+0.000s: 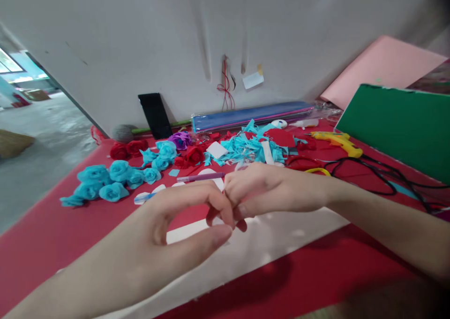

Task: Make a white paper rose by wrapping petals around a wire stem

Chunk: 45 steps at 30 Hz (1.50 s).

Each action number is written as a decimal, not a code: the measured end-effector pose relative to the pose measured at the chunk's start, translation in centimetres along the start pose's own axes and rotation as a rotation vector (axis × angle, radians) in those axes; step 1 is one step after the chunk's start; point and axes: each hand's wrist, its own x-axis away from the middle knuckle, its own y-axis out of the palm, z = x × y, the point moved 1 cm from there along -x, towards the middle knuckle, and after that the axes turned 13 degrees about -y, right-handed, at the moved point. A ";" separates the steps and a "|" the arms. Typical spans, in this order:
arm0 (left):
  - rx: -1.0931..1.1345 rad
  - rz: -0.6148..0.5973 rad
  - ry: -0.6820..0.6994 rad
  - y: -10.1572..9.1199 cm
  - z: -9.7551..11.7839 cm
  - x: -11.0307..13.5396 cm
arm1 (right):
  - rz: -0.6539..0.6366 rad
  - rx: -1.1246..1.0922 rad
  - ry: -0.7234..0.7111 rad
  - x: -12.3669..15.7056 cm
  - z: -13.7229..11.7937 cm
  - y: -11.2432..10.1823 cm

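My left hand (186, 216) and my right hand (260, 190) meet over the middle of the table, fingertips touching. Thumb and fingers of each hand are pinched together. A small whitish bit shows between the left fingertips, but its kind is hidden. Beneath both hands lies a long strip of white paper (281, 234) on the red table cover (316, 272). Just beyond the fingers are white cut-paper pieces, a purple pen (200, 177) and a blue pen (145, 197). Yellow-and-red scissor handles (318, 171) lie behind my right wrist.
Blue paper roses (119, 171), red roses (128, 148) and a purple flower (180, 140) stand at left. Blue paper scraps (242, 148) are heaped mid-table. A phone (154, 115) leans on the wall. At right are a yellow glue gun (339, 141), black cord (372, 169) and green board (401, 126).
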 end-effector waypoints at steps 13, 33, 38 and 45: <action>-0.287 0.085 0.002 0.8 -0.3 0.3 | 0.221 -0.294 0.321 -0.5 -0.6 0.9; -0.056 0.218 0.143 0.7 0.1 0.6 | 0.283 -0.173 0.160 -0.4 -1.3 1.4; -0.026 0.362 0.202 0.8 -0.1 1.3 | 0.376 0.352 -0.142 -0.4 -2.0 2.0; -0.002 0.479 0.254 1.0 0.1 1.2 | 0.440 0.699 -0.424 -0.2 -1.5 2.3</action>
